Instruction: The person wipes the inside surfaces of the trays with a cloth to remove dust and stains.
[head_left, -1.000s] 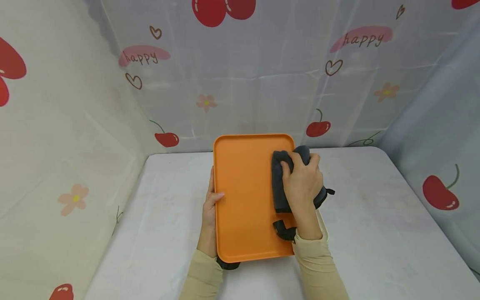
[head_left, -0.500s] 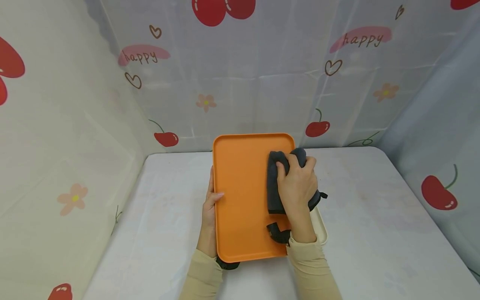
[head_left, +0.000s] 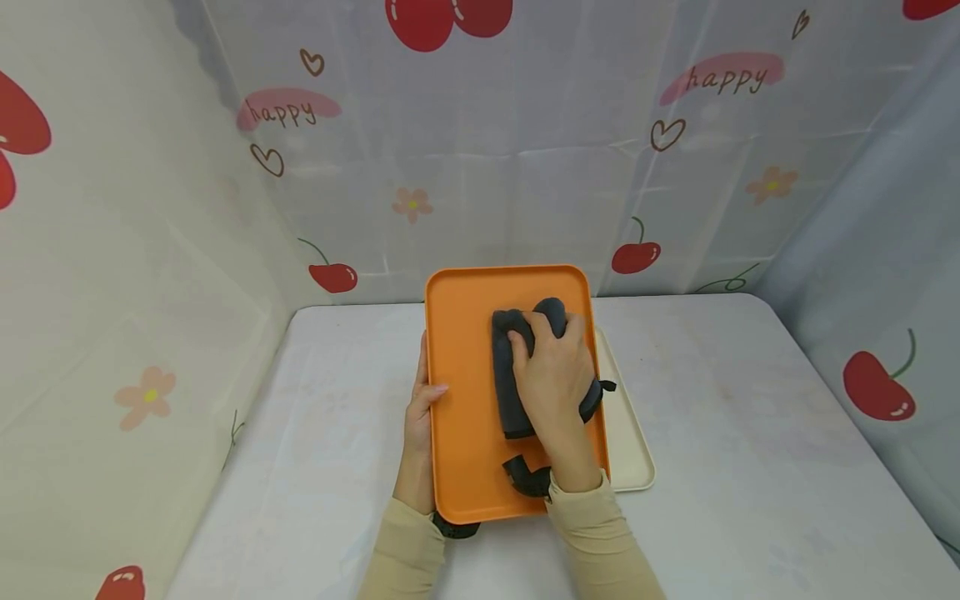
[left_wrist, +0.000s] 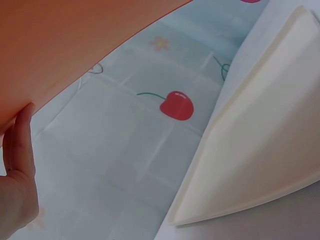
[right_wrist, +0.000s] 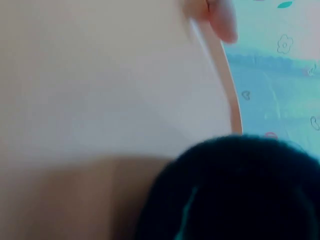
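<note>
An orange rectangular tray (head_left: pixel 465 400) is held up off the table, tilted toward me. My left hand (head_left: pixel 422 408) grips its left edge, thumb over the rim and fingers behind; the left wrist view shows fingers of this hand (left_wrist: pixel 21 150) against the tray's underside (left_wrist: pixel 75 45). A folded dark grey cloth (head_left: pixel 513 396) lies against the tray's face, right of its middle. Bent fingers of my right hand (head_left: pixel 555 375) grip the cloth and press it there. Up close in the right wrist view, the dark cloth (right_wrist: pixel 235 195) fills the lower right corner.
Behind and below the orange tray, a cream tray (head_left: pixel 633 454) lies on the white table (head_left: pixel 720 467), partly hidden. A patterned curtain (head_left: pixel 510 183) with cherries and hearts stands behind the table and along both sides.
My right hand has slid the cloth left across the tray, from its right edge toward the middle. More of the cream tray shows now. The left hand and orange tray stay nearly still.
</note>
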